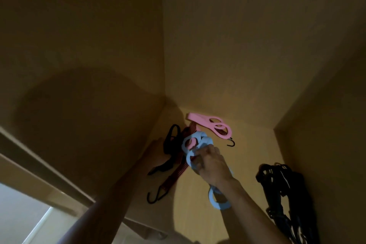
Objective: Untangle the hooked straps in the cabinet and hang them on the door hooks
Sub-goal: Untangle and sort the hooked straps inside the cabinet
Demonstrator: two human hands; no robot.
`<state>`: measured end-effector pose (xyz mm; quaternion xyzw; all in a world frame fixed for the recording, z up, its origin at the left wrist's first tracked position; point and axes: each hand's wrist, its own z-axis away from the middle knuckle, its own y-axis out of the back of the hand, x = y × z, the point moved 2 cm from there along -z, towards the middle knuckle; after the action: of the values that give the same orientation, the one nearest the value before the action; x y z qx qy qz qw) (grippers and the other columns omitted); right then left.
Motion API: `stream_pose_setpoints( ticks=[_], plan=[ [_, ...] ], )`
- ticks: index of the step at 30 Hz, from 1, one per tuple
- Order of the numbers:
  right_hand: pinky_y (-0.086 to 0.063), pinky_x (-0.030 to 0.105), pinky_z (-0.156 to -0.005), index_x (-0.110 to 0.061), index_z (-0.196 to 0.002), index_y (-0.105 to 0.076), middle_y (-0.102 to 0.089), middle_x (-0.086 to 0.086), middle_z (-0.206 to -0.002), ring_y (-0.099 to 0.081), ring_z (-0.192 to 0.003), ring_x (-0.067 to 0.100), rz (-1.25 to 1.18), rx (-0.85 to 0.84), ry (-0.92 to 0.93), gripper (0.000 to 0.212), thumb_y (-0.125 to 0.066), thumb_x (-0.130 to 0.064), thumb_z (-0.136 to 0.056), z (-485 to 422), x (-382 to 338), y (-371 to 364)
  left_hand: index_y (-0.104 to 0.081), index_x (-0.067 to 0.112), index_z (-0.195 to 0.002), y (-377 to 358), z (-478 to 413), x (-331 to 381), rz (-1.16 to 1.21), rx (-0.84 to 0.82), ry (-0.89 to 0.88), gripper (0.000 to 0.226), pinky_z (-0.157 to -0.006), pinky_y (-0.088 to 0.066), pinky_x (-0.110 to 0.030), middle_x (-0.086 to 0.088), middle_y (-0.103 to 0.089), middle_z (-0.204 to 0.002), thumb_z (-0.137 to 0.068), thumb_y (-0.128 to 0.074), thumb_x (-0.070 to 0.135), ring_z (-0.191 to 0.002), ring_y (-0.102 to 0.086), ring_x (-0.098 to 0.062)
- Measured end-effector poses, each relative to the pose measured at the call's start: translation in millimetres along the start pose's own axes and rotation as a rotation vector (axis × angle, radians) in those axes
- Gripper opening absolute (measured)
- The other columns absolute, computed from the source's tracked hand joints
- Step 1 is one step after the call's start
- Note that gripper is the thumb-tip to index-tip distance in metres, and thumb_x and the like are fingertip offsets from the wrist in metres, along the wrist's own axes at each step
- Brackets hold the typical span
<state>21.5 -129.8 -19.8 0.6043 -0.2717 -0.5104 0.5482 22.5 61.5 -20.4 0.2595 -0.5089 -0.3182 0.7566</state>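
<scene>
The hooked straps [185, 142] lie in a tangled heap on the cabinet floor [247, 144], close to the back left corner. The fingers [200, 161] of your right hand [213, 164] are curled round the blue strap [207, 141], so that hand has it in a firm hold. Some blue loops stick out past your fingers, toward the corner. The other end of the blue strap comes out under your wrist and lies on the floor nearer to you. Your left hand [158, 150] is in deep shadow by the left wall. It touches the black strap [171, 138], but you cannot tell if its fingers are wide or closed. The black strap makes a loop just past that hand. A red cord [168, 182] runs under the blue loops and ends in a black hook [155, 196] near your left arm. A bit of pink shows inside one blue loop. The pink strap [206, 123] lies past the heap, right by the back wall. A small black hook [231, 143] peeks out beside it. Well apart, by the right wall, sits a dark bundle of straps [281, 190].
</scene>
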Motion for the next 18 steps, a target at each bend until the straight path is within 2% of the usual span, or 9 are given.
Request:
stream_pose_setpoints(
  ticks=[2,3,5,7,9,12,13,15,18],
  plan=[
    [-0.041,0.036,-0.092,-0.017,-0.130,-0.050,-0.046,0.009,-0.125,-0.043,-0.116,0.029,-0.075,-0.008,0.049,0.040,-0.046,-0.019,-0.091,-6.5,-8.8,-4.5,-0.059,0.003,-0.103,-2.0,1.8,-1.0,-0.019,0.006,-0.001,0.018,-0.070,-0.041,-0.027,-0.017,-0.063,-0.100,-0.092,-0.047,0.011,-0.096,-0.060,-0.035],
    [-0.042,0.035,-0.090,-0.014,-0.131,-0.050,-0.048,0.011,-0.124,-0.046,-0.115,0.030,-0.107,-0.020,0.084,0.041,-0.046,-0.017,-0.090,-8.8,-13.4,-5.9,-0.058,0.006,-0.089,-2.4,-0.5,-2.4,-0.012,-0.004,0.019,0.014,-0.063,-0.039,-0.025,-0.014,-0.061,-0.087,-0.093,-0.045,0.011,-0.090,-0.059,-0.036],
    [-0.045,0.032,-0.081,-0.012,-0.131,-0.050,-0.052,0.012,-0.121,-0.053,-0.109,0.030,-0.195,-0.032,0.152,0.044,-0.049,-0.012,-0.087,-12.2,-21.4,-7.5,-0.050,0.012,-0.074,0.7,-1.5,-2.6,0.034,0.010,0.077,0.024,-0.056,-0.037,-0.022,-0.004,-0.051,-0.071,-0.096,-0.041,0.013,-0.076,-0.054,-0.031],
    [-0.042,0.026,-0.073,-0.010,-0.132,-0.050,-0.057,0.012,-0.116,-0.057,-0.102,0.027,-0.296,0.009,0.196,0.048,-0.053,-0.010,-0.084,-15.5,-27.8,-7.6,-0.054,0.011,-0.085,5.4,-8.7,-6.2,0.098,0.031,0.091,0.018,-0.069,-0.048,-0.033,-0.012,-0.058,-0.084,-0.096,-0.041,0.016,-0.081,-0.057,-0.031],
    [-0.039,0.023,-0.070,-0.006,-0.133,-0.046,-0.058,0.012,-0.107,-0.056,-0.094,0.023,-0.359,0.070,0.230,0.052,-0.057,-0.007,-0.082,-17.7,-34.9,-4.8,-0.054,0.018,-0.084,8.7,-20.5,-8.0,0.162,0.005,0.066,0.017,-0.083,-0.049,-0.042,-0.019,-0.062,-0.101,-0.096,-0.042,0.018,-0.092,-0.060,-0.032],
    [-0.038,0.021,-0.060,-0.012,-0.117,-0.046,-0.050,-0.006,-0.086,-0.047,-0.075,0.006,-0.482,0.169,0.203,0.045,-0.059,-0.005,-0.074,-27.4,-46.5,1.6,-0.055,0.015,-0.084,25.6,-11.7,17.4,0.339,0.055,0.009,0.021,-0.071,-0.042,-0.036,-0.005,-0.058,-0.081,-0.097,-0.041,0.022,-0.075,-0.054,-0.021],
    [-0.041,0.022,-0.061,-0.015,-0.114,-0.044,-0.048,-0.008,-0.087,-0.047,-0.078,0.004,-0.507,0.192,0.167,0.046,-0.060,-0.007,-0.072,-33.1,-49.4,3.6,-0.056,0.013,-0.081,31.7,-8.1,27.6,0.388,0.074,-0.024,0.022,-0.068,-0.040,-0.035,-0.003,-0.055,-0.075,-0.096,-0.043,0.025,-0.071,-0.053,-0.021],
    [-0.050,0.033,-0.077,-0.016,-0.118,-0.042,-0.052,-0.003,-0.103,-0.054,-0.096,0.014,-0.612,0.212,0.151,0.055,-0.063,-0.013,-0.067,-39.3,-56.6,11.7,-0.058,0.013,-0.081,40.4,2.6,46.0,0.456,0.059,-0.092,0.024,-0.066,-0.042,-0.034,-0.006,-0.057,-0.076,-0.087,-0.049,0.034,-0.072,-0.055,-0.024],
    [-0.049,0.031,-0.089,-0.015,-0.124,-0.041,-0.057,-0.005,-0.110,-0.056,-0.109,0.013,-0.753,0.065,0.183,0.069,-0.067,-0.025,-0.061,-44.1,-55.6,13.8,-0.060,0.005,-0.108,47.6,8.4,55.6,0.577,0.079,-0.101,0.030,-0.072,-0.048,-0.030,-0.011,-0.062,-0.097,-0.092,-0.052,0.029,-0.085,-0.060,-0.021]
  ],
)
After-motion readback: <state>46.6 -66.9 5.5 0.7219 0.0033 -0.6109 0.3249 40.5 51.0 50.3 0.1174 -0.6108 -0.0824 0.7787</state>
